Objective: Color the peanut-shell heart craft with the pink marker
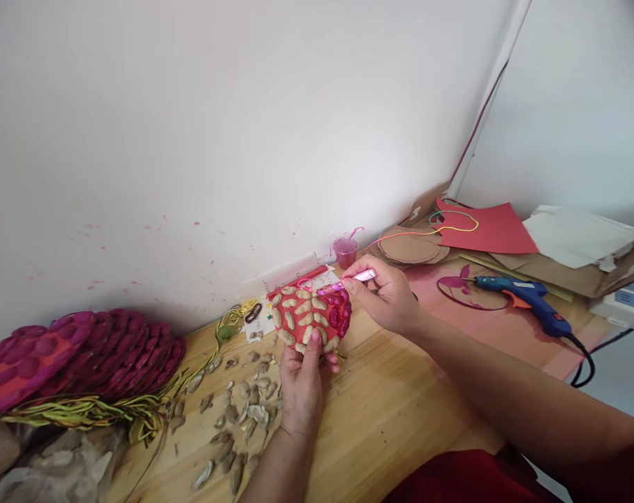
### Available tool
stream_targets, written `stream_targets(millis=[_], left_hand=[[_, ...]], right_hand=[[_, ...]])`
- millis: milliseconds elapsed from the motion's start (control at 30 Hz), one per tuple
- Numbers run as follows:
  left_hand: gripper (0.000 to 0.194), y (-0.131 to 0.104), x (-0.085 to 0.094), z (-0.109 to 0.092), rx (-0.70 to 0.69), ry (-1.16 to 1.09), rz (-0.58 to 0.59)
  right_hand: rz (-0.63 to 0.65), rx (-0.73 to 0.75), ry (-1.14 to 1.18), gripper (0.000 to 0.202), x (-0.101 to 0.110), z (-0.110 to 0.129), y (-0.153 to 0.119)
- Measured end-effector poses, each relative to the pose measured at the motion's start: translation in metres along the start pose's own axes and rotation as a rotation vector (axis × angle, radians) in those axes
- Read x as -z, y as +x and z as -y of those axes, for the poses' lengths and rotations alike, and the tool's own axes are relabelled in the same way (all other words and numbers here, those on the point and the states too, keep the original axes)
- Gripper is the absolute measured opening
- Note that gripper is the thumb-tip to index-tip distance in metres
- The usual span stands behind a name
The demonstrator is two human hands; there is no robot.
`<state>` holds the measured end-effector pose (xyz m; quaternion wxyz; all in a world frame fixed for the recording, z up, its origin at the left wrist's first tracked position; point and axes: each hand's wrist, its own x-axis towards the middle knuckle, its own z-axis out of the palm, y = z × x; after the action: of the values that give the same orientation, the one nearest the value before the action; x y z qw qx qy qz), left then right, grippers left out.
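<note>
My left hand [302,391] grips a round red disc [297,327] from below, its thumb on the front face. Tan peanut shells are stuck over the disc, and those along its right side are wet with magenta paint. Between the fingers and thumb of my right hand [387,300] is a paintbrush with a white handle [366,275]. Its pink-coated tip [330,287] is at the shells near the disc's upper right edge. Behind the disc stands a small clear cup [346,251] with pink liquid.
Loose peanut shells [248,409] lie scattered left of my left hand. At far left is a stack of magenta-painted discs [81,356] with yellow-green cords [86,411]. A blue glue gun [531,300] with a black cord lies right. Cardboard circles [412,246] and red paper [498,227] sit behind.
</note>
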<state>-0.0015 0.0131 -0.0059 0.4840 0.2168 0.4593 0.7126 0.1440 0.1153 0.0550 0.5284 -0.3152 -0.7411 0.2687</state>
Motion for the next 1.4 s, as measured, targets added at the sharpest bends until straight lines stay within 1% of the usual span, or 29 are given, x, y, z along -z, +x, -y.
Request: stream_targets(millis=[100,333,467,567,667,767,900,967,1100,1267,1400], left_hand=[[0.054,-0.0017,-0.0011,-0.0014,0.012,-0.018,0.001],[0.053,-0.0022,-0.0018,-0.0033,0.013,-0.029,-0.006],[0.052,-0.0019,-0.0014,-0.0025,0.026,-0.028,0.003],[0.051,-0.0015,-0.001,-0.0025,0.023,-0.054,0.002],[0.052,-0.0006,-0.0008,-0.0029,0.031,-0.078,-0.016],[0.053,0.0,-0.0007,-0.0029,0.034,-0.078,-0.013],[0.052,-0.0001,-0.0007,-0.002,0.029,-0.06,0.008],[0.051,0.0,-0.0005,-0.0016,0.025,-0.06,0.009],[0.051,0.0005,0.0004,-0.0004,0.019,-0.061,0.006],[0.051,0.0005,0.0008,0.0,0.02,-0.058,0.011],[0.051,0.0001,-0.0006,-0.0014,0.024,-0.057,0.005]], right_hand=[[0.015,0.024,0.006,0.011,-0.0009,-0.003,0.0003],[-0.021,0.016,-0.024,0.01,0.0019,0.0,0.0005],[0.003,0.038,0.018,0.01,0.0009,-0.0011,0.0002],[0.013,0.036,0.002,0.009,0.0005,-0.0036,0.001],[-0.022,0.048,-0.03,0.009,0.0013,-0.0041,0.0022],[-0.05,0.09,-0.019,0.008,0.0016,-0.0033,0.0023],[0.0,0.125,0.03,0.005,0.0002,-0.0054,0.0017],[-0.003,0.118,0.016,0.005,-0.0002,-0.007,0.0019],[-0.056,0.099,-0.022,0.006,0.0003,-0.0069,0.0022],[-0.012,0.147,0.005,0.005,-0.0003,-0.006,0.0012],[-0.044,0.134,-0.026,0.006,-0.0011,-0.0076,0.0015]])
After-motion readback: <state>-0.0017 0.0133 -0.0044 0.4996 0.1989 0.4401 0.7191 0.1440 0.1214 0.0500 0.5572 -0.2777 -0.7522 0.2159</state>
